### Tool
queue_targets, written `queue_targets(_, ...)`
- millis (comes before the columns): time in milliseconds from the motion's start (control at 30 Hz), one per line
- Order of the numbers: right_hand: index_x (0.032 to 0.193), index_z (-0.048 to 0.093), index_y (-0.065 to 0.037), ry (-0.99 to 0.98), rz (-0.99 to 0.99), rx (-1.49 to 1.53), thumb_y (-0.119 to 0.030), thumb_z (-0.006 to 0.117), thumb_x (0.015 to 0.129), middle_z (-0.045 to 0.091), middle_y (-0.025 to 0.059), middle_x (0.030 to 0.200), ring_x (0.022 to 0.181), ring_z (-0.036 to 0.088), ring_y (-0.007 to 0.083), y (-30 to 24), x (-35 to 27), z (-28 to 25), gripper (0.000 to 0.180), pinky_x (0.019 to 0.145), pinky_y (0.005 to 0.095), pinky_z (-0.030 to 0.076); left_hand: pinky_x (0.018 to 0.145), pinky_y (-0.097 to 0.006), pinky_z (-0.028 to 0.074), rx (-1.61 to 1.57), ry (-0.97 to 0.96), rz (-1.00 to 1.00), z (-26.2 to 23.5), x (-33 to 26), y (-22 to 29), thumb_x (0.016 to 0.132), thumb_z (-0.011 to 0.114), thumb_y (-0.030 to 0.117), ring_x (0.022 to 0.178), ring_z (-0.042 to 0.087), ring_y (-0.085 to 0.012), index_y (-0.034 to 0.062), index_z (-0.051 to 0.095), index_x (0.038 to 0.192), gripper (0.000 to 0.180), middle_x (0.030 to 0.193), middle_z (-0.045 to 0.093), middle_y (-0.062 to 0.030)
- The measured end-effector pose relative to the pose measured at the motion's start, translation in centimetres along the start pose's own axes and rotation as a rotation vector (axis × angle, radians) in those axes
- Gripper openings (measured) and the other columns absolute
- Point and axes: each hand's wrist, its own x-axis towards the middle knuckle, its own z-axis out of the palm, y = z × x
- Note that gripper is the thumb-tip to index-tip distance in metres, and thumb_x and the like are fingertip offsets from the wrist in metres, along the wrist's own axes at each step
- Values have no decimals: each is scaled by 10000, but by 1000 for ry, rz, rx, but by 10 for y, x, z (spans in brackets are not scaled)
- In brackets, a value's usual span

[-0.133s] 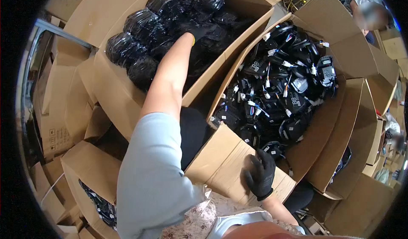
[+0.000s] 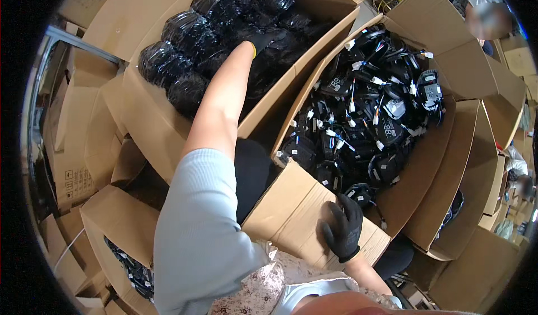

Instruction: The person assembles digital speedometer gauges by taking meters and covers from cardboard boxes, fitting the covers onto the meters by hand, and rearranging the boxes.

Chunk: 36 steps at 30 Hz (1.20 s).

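Observation:
My left hand [image 2: 264, 39], in a black glove with a yellow cuff, reaches deep into the large cardboard box [image 2: 314, 63] at the upper left. It touches or lies among bundles wrapped in black plastic film [image 2: 188, 30]; its fingers blend into them. On a cardboard flap [image 2: 291, 203] in front of my body rests my right hand [image 2: 343, 228], also black-gloved, fingers apart and holding nothing. Beyond that flap, a second box [image 2: 434, 175] is heaped with black digital display units [image 2: 386, 130] trailing wires with white connectors.
At the lower left, an opened box [image 2: 120, 217] holds more black parts. Other open boxes [image 2: 473, 147] stand on the right. A metal frame [image 2: 84, 43] runs along the left side. Another person [image 2: 486, 21] is at the upper right, partly blurred.
My left hand shows slightly more clearly among the black bundles, its fingers reaching to the right. My right hand stays on the flap. The whole view has shifted very slightly.

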Motion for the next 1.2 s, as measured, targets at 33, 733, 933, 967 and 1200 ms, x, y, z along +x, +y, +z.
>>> queue_targets(33, 1180, 586, -75, 4, 2, -24, -228, 716, 740, 521, 217, 1266, 1122, 502, 404, 6, -2, -6, 484, 952, 509, 389, 1181, -447, 116, -46, -39, -42, 10, -2, 13, 767, 593, 690, 1438, 187, -342, 190, 251, 1511, 959, 1565, 216, -132)
queue_targets(733, 1173, 588, -62, 31, 14, 20, -167, 714, 746, 525, 210, 1263, 1123, 509, 403, -16, -5, 5, 457, 947, 487, 401, 1152, -449, 218, -325, 134, -7, -6, -9, -32, 802, 667, 524, 1406, 273, -293, 157, 358, 1466, 819, 1537, 298, -102)
queue_targets(933, 1178, 588, -61, 29, -41, 85, -174, 716, 748, 521, 211, 1265, 1123, 512, 396, -18, -8, 4, 462, 944, 485, 407, 1143, -445, 250, -472, 145, -90, -32, -26, -56, 808, 685, 483, 1395, 296, -283, 149, 380, 1456, 790, 1530, 313, -94)
queue_targets(967, 1178, 588, -61, 30, -55, 98, -174, 716, 748, 521, 211, 1265, 1123, 512, 396, -19, -8, 4, 462, 944, 485, 407, 1141, -445, 255, -488, 158, -112, -44, -35, -60, 809, 688, 476, 1393, 299, -281, 148, 383, 1454, 785, 1529, 315, -93)
queue_targets(1200, 1162, 589, -64, 67, -47, 29, -165, 708, 744, 529, 201, 1249, 1110, 517, 391, -16, -15, 6, 446, 937, 482, 414, 998, -345, 435, -1145, -128, -99, -113, -96, 33, 790, 757, 299, 1087, 586, -231, 81, 570, 1292, 578, 1285, 591, -81)
